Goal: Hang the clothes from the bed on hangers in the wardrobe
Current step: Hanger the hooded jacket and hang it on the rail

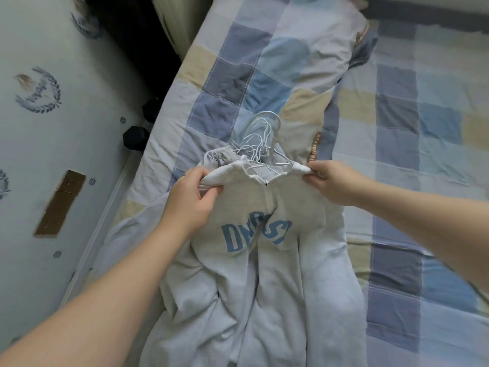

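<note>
Checked bedding [397, 181] in blue, grey and cream is spread over the whole bed, and on its nearest part a pale grey sweatshirt [277, 274] with blue lettering is laid out front up, its lower half crumpled in folds. The neckline is held stretched between both hands. Bunched cloth at one shoulder is gripped by the left hand [190, 202] with its fingers curled round it. The other shoulder is pinched by the right hand [333, 181] between thumb and fingertips.

Just beyond the collar, a tangled bundle of white wire hangers [262, 139] is seen lying on the bed, touching or overlapping the neck opening, with the hooks pointing away. Whether one of them is already inside the garment cannot be told.

A folded quilt [238, 75] in the same checks is laid lengthwise beneath and beyond the hangers. Flat, open sheet is left to the right of it and of the sweatshirt.

To the left the bed edge is met by a narrow floor gap, where two black hexagonal weights [136, 137] are set. That gap is bounded by a pale surface [53, 154] printed with wreath emblems and marked by a brown patch [60, 205].
</note>
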